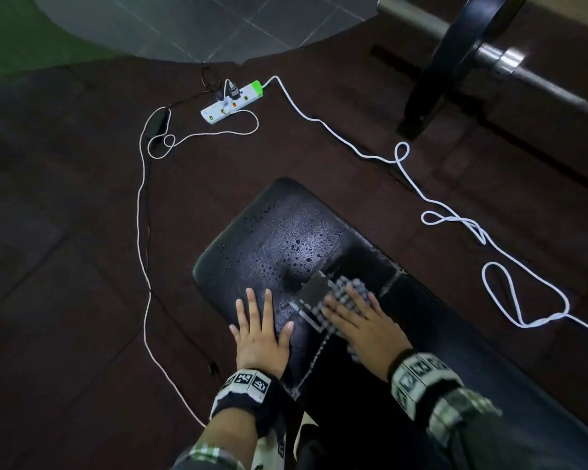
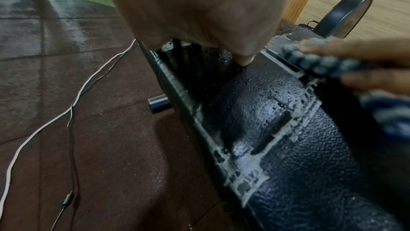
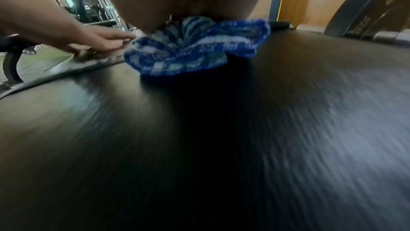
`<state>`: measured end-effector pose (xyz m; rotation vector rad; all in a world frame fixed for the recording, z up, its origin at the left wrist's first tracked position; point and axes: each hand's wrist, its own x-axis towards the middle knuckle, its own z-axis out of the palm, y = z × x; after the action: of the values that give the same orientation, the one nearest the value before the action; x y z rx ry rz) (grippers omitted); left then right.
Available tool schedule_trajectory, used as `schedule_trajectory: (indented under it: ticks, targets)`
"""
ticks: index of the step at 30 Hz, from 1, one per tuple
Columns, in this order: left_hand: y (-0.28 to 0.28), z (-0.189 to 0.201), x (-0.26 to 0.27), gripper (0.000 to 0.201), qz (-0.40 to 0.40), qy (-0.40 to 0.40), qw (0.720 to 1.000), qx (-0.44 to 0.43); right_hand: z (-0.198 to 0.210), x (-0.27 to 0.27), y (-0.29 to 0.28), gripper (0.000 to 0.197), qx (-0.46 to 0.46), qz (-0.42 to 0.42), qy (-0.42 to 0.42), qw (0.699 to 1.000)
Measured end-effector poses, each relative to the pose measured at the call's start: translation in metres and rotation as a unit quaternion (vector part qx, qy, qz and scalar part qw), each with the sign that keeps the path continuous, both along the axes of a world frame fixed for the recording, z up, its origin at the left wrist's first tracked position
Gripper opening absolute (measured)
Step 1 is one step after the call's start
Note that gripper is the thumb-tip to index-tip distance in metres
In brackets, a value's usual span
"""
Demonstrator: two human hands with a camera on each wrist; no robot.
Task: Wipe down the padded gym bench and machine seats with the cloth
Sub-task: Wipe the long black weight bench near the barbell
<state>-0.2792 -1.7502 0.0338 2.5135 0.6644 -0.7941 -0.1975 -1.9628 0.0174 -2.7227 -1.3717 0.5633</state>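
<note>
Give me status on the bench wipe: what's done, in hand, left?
Done: little that shows; no clearly dried patch on the black padded bench.

In hand: the right hand presses the blue-and-white checked cloth flat near the pad seam; the left hand rests flat on the pad beside it.

Left: water droplets cover the pad's far end. No machine seats in view.

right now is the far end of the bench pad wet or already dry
Wet. Water droplets bead across the far end of the bench pad, ahead of the cloth pressed under the right hand.
</note>
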Motion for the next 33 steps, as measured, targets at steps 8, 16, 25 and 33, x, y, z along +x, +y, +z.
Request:
schedule_trajectory:
  ticks: [8,16,25,33]
  targets:
    - [0.0,-0.002,-0.001,0.082,0.001,-0.004,1.0,0.003,-0.008,-0.007,-0.066,0.09,0.012,-0.109,-0.037,0.993]
    - [0.002,0.0,-0.001,0.076,0.001,0.002,1.0,-0.004,0.005,0.036,0.005,0.069,0.03,-0.158,-0.085,0.983]
    - [0.002,0.006,0.003,0.072,0.001,0.001,1.0,-0.01,-0.011,-0.025,-0.065,0.118,0.029,-0.055,-0.059,0.996]
    - [0.003,0.007,0.004,0.071,-0.007,0.013,1.0,-0.006,0.003,0.035,-0.022,0.078,0.002,-0.181,-0.051,0.982]
